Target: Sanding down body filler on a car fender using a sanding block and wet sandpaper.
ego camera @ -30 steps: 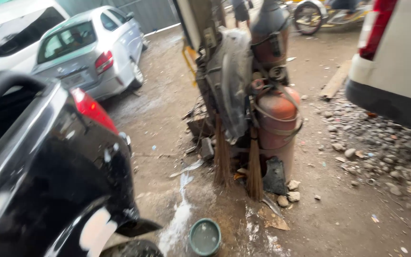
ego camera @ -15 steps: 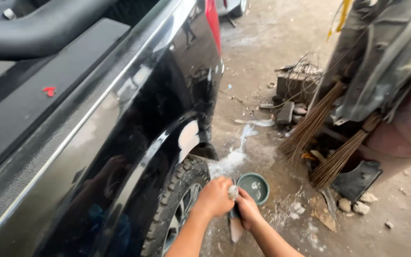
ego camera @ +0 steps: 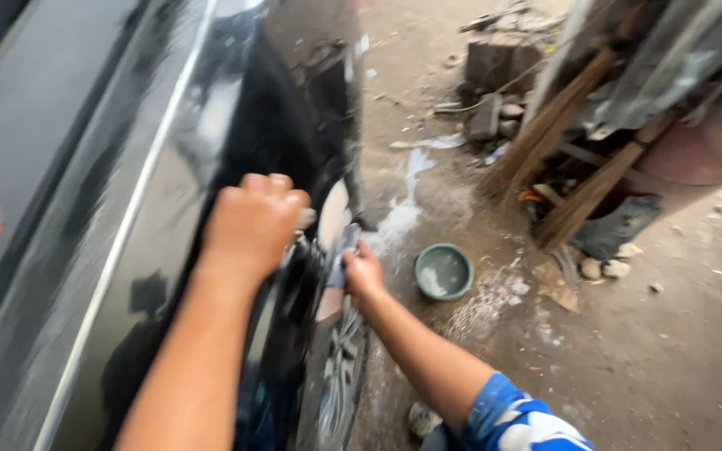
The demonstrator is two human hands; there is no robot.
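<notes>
A black car (ego camera: 127, 250) fills the left half of the view, seen from above its rear side. My left hand (ego camera: 252, 221) rests on the glossy panel above the wheel arch with its fingers curled shut. My right hand (ego camera: 363, 274) grips a small grey pad (ego camera: 343, 250) and presses it against a pale sanded patch (ego camera: 332, 213) on the fender edge. The wheel (ego camera: 340, 376) shows just under my right forearm, which wears a blue and white sleeve. A green bowl (ego camera: 443, 271) with whitish water sits on the ground to the right of my right hand.
Brooms (ego camera: 561, 150) lean against a cluttered stack with a rusty cylinder (ego camera: 695, 150) at the upper right. White splashes stain the dirt ground (ego camera: 628, 351) near the bowl. Stones (ego camera: 612, 267) and scraps lie around the stack.
The view has tipped down and closer to the car. Both hands rose from near the wheel to the fender; the left now rests on the panel, the right presses the pad on the pale patch.
</notes>
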